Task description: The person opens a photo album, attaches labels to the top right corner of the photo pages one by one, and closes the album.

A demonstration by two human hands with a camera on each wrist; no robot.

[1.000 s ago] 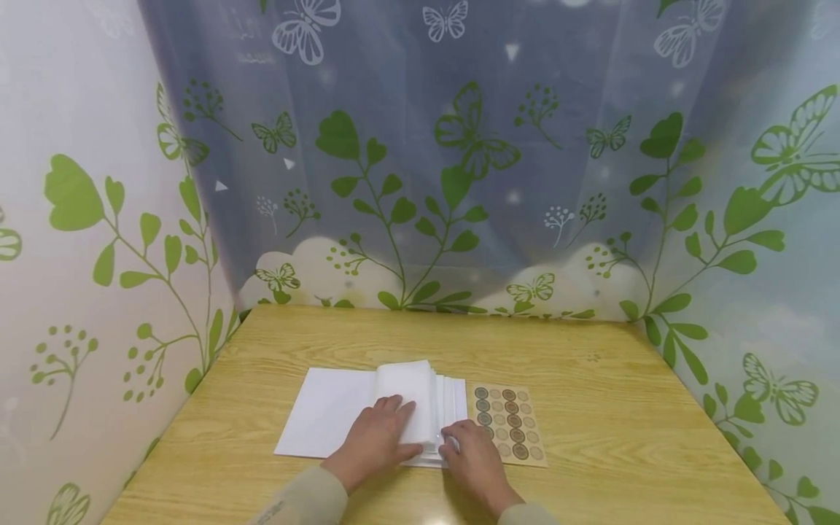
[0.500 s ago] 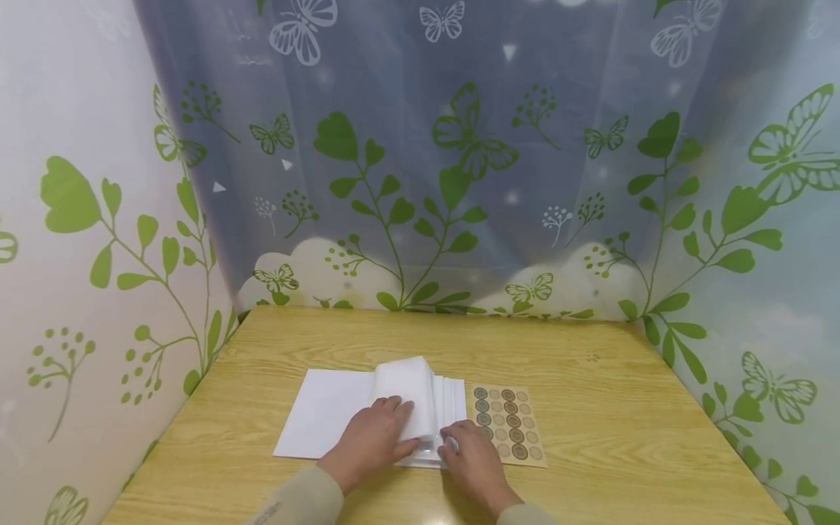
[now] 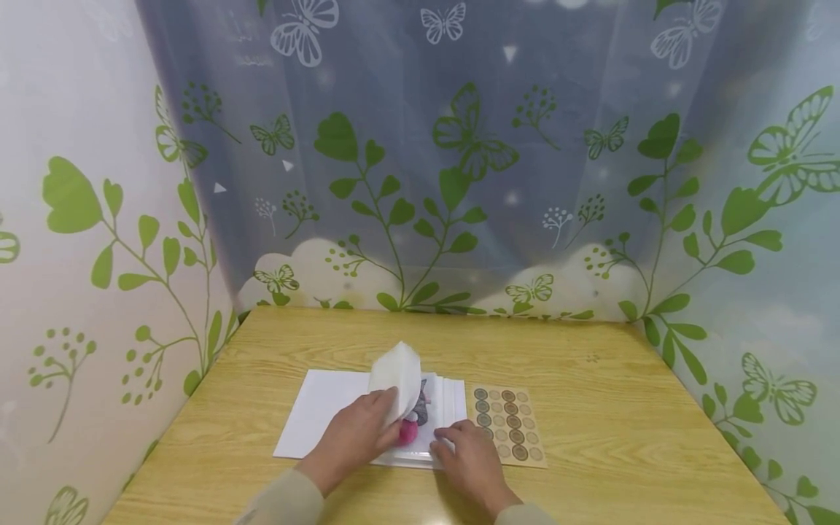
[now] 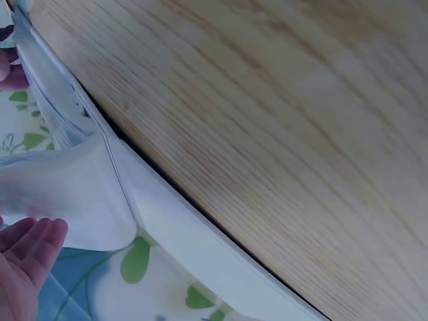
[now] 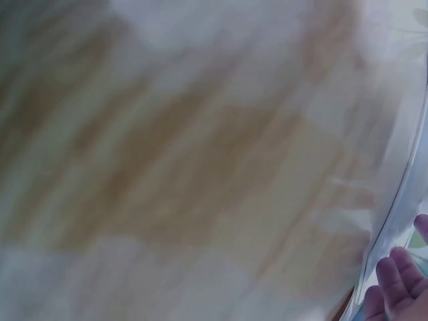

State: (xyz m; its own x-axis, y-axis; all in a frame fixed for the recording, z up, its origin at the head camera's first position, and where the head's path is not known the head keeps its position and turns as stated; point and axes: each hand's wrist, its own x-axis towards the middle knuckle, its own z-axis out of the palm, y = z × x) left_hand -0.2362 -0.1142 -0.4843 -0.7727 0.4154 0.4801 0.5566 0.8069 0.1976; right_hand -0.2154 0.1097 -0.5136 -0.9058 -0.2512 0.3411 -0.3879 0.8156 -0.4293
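Note:
A white album (image 3: 321, 412) lies open on the table, its bare left side flat. My left hand (image 3: 357, 434) holds a bundle of its white pages (image 3: 397, 372), raised and bent toward the left. Beneath them shows a page picture (image 3: 408, 432) in pink and grey. In the left wrist view, the fingers of my left hand (image 4: 30, 257) lie against the curved pages (image 4: 80, 194). My right hand (image 3: 472, 456) rests at the album's lower right, fingers loosely bent near the page edges. The right wrist view catches only fingertips of the right hand (image 5: 398, 284) beside the album edge.
Right of the album lies a tan sheet of round stickers (image 3: 512, 419), partly behind my right hand. The wood-grain table (image 3: 610, 408) extends around both. Curtains (image 3: 407, 182) printed with leaves and butterflies stand at the back and sides.
My left hand has lifted the bundle of pages and moved slightly left with it, uncovering the pink and grey picture. The right hand has shifted only slightly at the album's right edge.

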